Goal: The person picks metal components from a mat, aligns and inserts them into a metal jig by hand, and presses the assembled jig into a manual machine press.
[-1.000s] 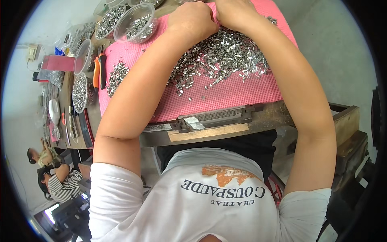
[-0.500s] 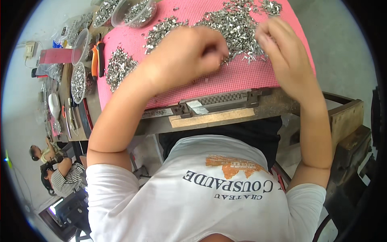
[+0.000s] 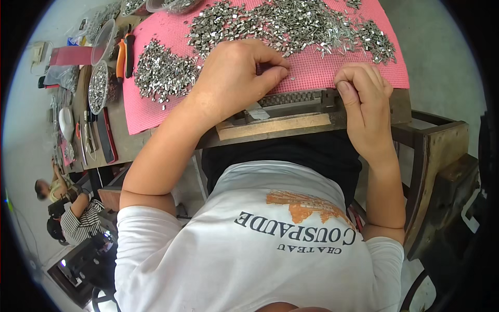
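My left hand hovers over the front of a pink mat, thumb and forefinger brought together in a pinch. Whatever may be between those fingertips is too small to make out. Close to the right end of a slotted metal fixture, my right hand is closed, thumb pressed against curled fingers. Its grip hides any small piece inside. The fixture lies along the table's front edge, a strip of pale tape on its left part. Heaps of small flat silvery metal pieces spread over the mat beyond both hands.
A separate heap of metal pieces lies at the mat's left. Pliers with orange and black handles rest beside clear plastic tubs of pieces. A wooden strip edges the table. Two people sit at the far left.
My right hand has come down from the heap toward the fixture's right end. My left hand has shifted slightly, its fingers now near the fixture. The view has tilted a little.
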Tool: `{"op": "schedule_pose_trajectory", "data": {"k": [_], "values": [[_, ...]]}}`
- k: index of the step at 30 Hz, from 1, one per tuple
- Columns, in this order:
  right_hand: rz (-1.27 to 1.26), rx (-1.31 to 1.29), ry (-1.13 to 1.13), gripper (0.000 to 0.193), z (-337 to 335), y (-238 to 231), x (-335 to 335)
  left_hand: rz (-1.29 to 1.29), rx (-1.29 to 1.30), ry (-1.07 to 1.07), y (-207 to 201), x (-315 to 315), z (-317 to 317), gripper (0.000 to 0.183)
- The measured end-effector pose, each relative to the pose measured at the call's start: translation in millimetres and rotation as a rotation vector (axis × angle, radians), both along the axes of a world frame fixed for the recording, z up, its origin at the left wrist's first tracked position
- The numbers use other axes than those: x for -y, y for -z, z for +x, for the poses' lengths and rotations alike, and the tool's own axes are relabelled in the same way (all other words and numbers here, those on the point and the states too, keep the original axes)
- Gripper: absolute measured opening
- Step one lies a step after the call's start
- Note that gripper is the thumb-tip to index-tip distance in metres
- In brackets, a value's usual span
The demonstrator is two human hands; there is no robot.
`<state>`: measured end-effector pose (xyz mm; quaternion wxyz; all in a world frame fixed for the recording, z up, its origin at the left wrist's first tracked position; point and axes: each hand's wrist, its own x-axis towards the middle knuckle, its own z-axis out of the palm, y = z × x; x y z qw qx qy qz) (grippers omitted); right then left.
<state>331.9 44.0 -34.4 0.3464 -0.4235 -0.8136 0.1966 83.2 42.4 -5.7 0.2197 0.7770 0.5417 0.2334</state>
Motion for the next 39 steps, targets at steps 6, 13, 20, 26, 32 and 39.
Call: {"op": "schedule_pose_trajectory", "data": {"k": [6, 13, 20, 26, 32, 39], "values": [[0.056, -0.06, -0.026, 0.002, -7.7, 12.4, 16.1, 0.033, 0.007, -0.064, 11.8, 9.0, 14.4, 0.012], [0.102, -0.071, -0.052, 0.008, -15.8, 20.5, 17.2, 0.09, -0.067, -0.052, 13.9, 11.2, 24.4, 0.01], [0.18, -0.013, -0.066, 0.008, -25.5, 21.6, 17.7, 0.008, 0.138, -0.104, 9.2, 34.9, 19.4, 0.012], [0.262, 0.082, -0.048, 0.017, -27.7, 23.5, 22.6, -0.002, 0.119, -0.136, 8.1, 50.3, 19.8, 0.014], [0.253, -0.12, -0.039, 0.016, -21.9, 30.7, 20.1, 0.117, 0.106, -0.082, 19.7, 45.1, 23.9, 0.017], [0.193, -0.256, -0.059, 0.019, -22.9, 39.7, 13.4, 0.128, 0.07, -0.117, 23.7, 46.3, 30.2, 0.017]]}}
